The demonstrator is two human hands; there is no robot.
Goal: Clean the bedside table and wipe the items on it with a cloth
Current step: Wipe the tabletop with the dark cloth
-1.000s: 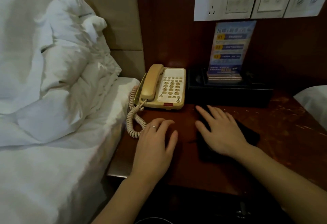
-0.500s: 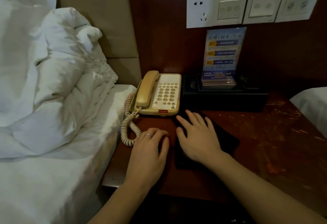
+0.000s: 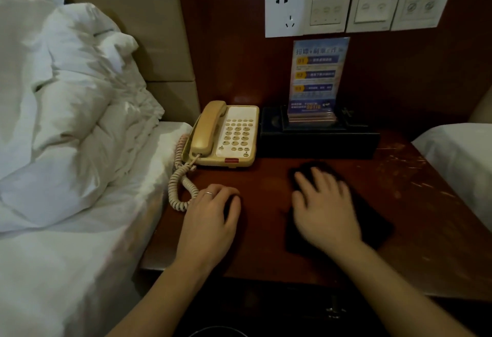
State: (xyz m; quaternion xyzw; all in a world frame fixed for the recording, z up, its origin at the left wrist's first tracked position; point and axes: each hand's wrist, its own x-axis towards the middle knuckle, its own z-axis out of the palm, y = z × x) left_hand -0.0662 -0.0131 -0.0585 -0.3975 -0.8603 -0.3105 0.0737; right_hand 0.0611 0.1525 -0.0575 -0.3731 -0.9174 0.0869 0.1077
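The cloth is pressed flat to the table by the right hand, fingers spread and fairly straight on top of it; nothing is pinched or curled round. The hand is motion-blurred. The left hand is laid palm-down on bare wood, fingers loosely bent, nothing held; a ring is worn on it.

The cloth is dark and lies right of the table's centre, with its long axis running from near front to rear, slightly angled. The phone stands at the rear left, its coiled cord hanging just beside the left hand. A black tray is touching or just beside the phone on the right, and a card stand is held upright in it.

Judgement: the tabletop is being wiped; items not yet wiped. From the cloth, the phone lies forward and to the left, the tray straight ahead and near. The tray is nearer to the cloth hand; the phone is nearer to the free left hand, so it could be lifted or steadied by that hand.

Scuff marks are seen on the right part of the table.
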